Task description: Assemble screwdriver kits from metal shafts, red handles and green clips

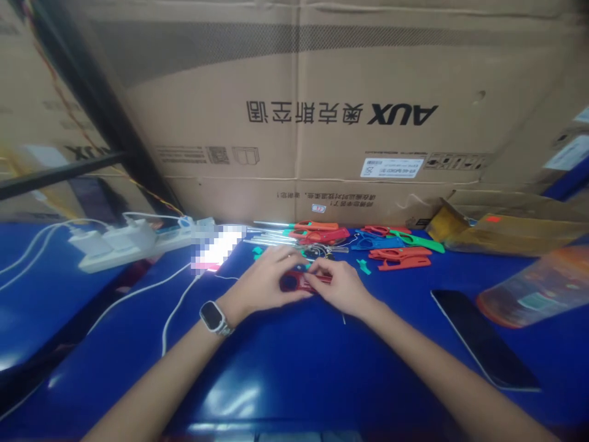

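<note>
Low over the blue table, my left hand grips a red lighter casing between thumb and fingers, round its looped handle end. My right hand is closed at the casing's other end, its thumb and fingertips pressed on it. Any small part in those fingertips is hidden. Just beyond my hands are small metal parts and wires. Behind them lie long-nosed lighters with metal tubes and orange or red handles. Loose orange casings and blue casings are to the right, near a small green piece.
A white power strip with plugs and cables lies at left, beside a bright, pixelated screen. At right are a dark phone, a clear jar on its side and a yellow packet. A large cardboard sheet stands behind.
</note>
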